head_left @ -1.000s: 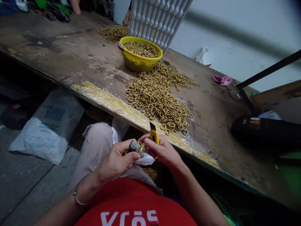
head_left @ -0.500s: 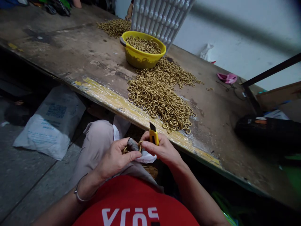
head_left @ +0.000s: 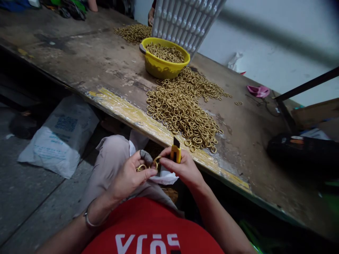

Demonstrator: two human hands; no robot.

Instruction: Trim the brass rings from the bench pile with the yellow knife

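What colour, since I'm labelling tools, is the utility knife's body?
The utility knife's body is mostly yellow, seen in the head view.

- The person's left hand (head_left: 132,173), thumb extended, curls with one grey-wrapped finger (head_left: 146,157) raised
- The right hand (head_left: 182,165) grips, thumb laid across toward bent fingers
- Both forearms (head_left: 217,211) slant inward, hands close together

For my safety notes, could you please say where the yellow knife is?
In the head view, just right of centre, the yellow knife is in the right hand, by the taped table edge.
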